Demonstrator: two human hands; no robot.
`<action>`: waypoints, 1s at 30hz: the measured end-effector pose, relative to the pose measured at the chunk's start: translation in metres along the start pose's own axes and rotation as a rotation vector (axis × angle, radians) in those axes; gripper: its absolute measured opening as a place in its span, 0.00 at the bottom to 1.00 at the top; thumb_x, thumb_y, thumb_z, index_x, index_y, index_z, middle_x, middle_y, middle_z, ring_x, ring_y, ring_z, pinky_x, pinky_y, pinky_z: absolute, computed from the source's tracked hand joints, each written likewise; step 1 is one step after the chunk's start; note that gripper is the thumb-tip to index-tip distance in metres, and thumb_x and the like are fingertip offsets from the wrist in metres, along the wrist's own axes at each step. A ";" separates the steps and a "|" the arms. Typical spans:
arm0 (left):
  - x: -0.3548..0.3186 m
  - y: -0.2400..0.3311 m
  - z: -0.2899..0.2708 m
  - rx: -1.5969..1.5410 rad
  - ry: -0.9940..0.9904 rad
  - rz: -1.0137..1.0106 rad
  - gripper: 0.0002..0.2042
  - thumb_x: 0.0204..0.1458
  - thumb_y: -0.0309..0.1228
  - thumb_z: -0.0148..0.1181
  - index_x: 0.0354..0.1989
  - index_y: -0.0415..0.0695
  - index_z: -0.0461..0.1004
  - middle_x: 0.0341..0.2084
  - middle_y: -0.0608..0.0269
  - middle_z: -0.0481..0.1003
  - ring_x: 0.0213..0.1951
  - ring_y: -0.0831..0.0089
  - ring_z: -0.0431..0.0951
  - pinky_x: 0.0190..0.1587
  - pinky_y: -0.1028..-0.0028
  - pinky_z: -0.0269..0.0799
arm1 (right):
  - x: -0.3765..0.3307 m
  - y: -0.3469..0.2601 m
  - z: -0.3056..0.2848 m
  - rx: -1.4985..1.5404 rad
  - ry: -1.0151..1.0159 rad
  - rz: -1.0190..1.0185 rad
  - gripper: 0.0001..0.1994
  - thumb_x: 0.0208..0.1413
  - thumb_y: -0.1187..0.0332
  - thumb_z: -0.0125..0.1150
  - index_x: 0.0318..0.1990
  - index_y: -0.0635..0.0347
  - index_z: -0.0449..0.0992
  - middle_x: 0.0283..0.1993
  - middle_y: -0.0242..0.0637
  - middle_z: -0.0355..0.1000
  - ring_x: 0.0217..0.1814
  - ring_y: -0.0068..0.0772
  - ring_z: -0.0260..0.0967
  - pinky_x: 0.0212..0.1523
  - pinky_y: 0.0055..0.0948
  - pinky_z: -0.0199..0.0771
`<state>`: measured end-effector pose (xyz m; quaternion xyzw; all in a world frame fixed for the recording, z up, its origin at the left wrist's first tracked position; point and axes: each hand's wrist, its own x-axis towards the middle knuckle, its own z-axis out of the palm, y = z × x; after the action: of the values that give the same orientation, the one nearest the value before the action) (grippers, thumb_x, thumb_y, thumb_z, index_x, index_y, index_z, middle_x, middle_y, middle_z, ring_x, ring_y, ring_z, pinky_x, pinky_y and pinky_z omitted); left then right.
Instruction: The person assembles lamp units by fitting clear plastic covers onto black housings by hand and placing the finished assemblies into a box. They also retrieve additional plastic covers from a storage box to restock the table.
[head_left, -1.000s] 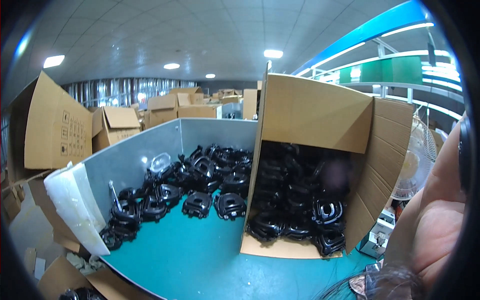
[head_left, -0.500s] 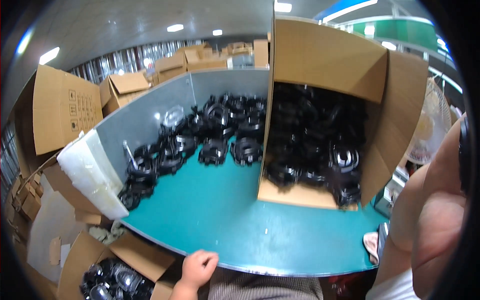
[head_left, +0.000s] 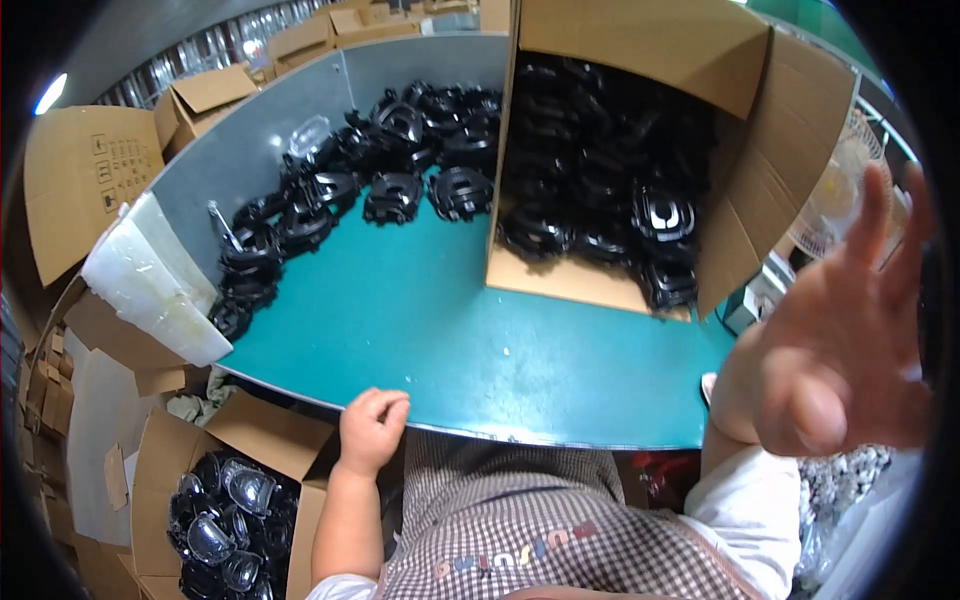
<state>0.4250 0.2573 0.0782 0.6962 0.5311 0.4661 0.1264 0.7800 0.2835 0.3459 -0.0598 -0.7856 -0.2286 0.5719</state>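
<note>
My left hand [head_left: 370,428] rests on the near edge of the teal table [head_left: 420,320], fingers curled, holding nothing. My right hand [head_left: 850,340] is raised close to the camera at the right, fingers spread, empty. Several black plastic parts [head_left: 390,170] lie heaped along the grey back panel of the table. A large cardboard box [head_left: 720,90] lies on its side on the table's right half, full of the same black parts [head_left: 600,200].
An open cardboard box [head_left: 165,470] with black parts and clear covers stands on the floor at lower left. White foam sheets [head_left: 150,280] lean at the table's left end. Stacked cardboard boxes [head_left: 85,170] fill the background left. A fan [head_left: 835,215] stands right of the box.
The view has tilted down toward the table. My left hand has come up onto the table's near edge, and my right hand has risen open beside the camera.
</note>
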 end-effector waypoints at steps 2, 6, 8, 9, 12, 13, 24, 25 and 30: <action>-0.002 0.001 -0.011 -0.006 0.026 -0.020 0.04 0.51 0.28 0.65 0.33 0.41 0.80 0.24 0.57 0.76 0.26 0.65 0.76 0.29 0.71 0.70 | -0.008 -0.014 0.006 0.032 -0.010 0.039 0.34 0.62 0.51 0.58 0.71 0.48 0.54 0.71 0.58 0.54 0.69 0.61 0.57 0.65 0.58 0.62; 0.003 -0.011 -0.020 -0.007 0.008 -0.009 0.05 0.52 0.28 0.64 0.34 0.40 0.80 0.24 0.58 0.76 0.26 0.66 0.76 0.29 0.72 0.71 | -0.070 -0.009 0.067 0.223 -0.170 0.288 0.27 0.47 0.73 0.70 0.57 0.66 0.71 0.56 0.53 0.70 0.58 0.48 0.70 0.57 0.38 0.72; 0.014 -0.013 -0.022 -0.012 0.008 -0.030 0.05 0.53 0.29 0.64 0.34 0.40 0.80 0.25 0.58 0.76 0.26 0.68 0.76 0.30 0.73 0.71 | -0.106 -0.017 0.094 0.331 -0.333 0.532 0.27 0.47 0.73 0.70 0.58 0.59 0.73 0.57 0.47 0.70 0.59 0.46 0.70 0.57 0.38 0.72; 0.021 -0.015 -0.022 -0.009 0.003 -0.038 0.05 0.53 0.29 0.64 0.34 0.40 0.80 0.25 0.58 0.76 0.26 0.68 0.76 0.30 0.73 0.71 | -0.128 -0.022 0.107 0.348 -0.399 0.640 0.26 0.49 0.71 0.69 0.58 0.56 0.73 0.57 0.44 0.71 0.59 0.44 0.70 0.57 0.38 0.73; 0.046 -0.020 -0.020 0.005 -0.049 -0.064 0.07 0.53 0.29 0.64 0.36 0.40 0.79 0.27 0.58 0.77 0.27 0.69 0.77 0.31 0.73 0.72 | -0.191 -0.035 0.136 0.490 -0.591 0.929 0.23 0.51 0.69 0.67 0.56 0.55 0.74 0.55 0.44 0.71 0.51 0.41 0.74 0.53 0.38 0.75; 0.055 -0.021 -0.019 0.004 -0.060 -0.061 0.07 0.53 0.29 0.64 0.36 0.40 0.79 0.27 0.58 0.77 0.27 0.69 0.77 0.31 0.73 0.72 | -0.209 -0.036 0.141 0.532 -0.642 1.020 0.22 0.52 0.68 0.66 0.56 0.55 0.74 0.54 0.44 0.72 0.49 0.41 0.75 0.52 0.38 0.75; 0.081 -0.085 0.022 0.014 -0.176 -0.270 0.08 0.52 0.29 0.63 0.38 0.40 0.80 0.33 0.56 0.78 0.35 0.66 0.78 0.39 0.71 0.74 | -0.247 0.027 0.149 0.287 -0.617 1.255 0.14 0.54 0.66 0.64 0.48 0.57 0.78 0.41 0.41 0.76 0.38 0.35 0.77 0.43 0.35 0.78; 0.083 -0.083 0.022 0.029 -0.167 -0.200 0.08 0.52 0.29 0.62 0.38 0.40 0.80 0.33 0.55 0.79 0.35 0.67 0.78 0.39 0.71 0.73 | -0.248 0.027 0.150 0.247 -0.656 1.257 0.14 0.55 0.65 0.64 0.48 0.56 0.79 0.39 0.41 0.76 0.38 0.36 0.76 0.43 0.36 0.77; 0.110 -0.070 0.017 0.003 -0.272 -0.254 0.08 0.52 0.31 0.64 0.37 0.41 0.80 0.32 0.57 0.79 0.33 0.67 0.78 0.38 0.71 0.74 | -0.252 0.003 0.187 0.446 -0.732 1.071 0.16 0.53 0.66 0.64 0.49 0.57 0.78 0.44 0.42 0.75 0.45 0.44 0.74 0.51 0.40 0.74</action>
<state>0.3954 0.3853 0.0791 0.6803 0.5935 0.3470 0.2540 0.7036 0.4083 0.0688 -0.3941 -0.8187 0.2880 0.3024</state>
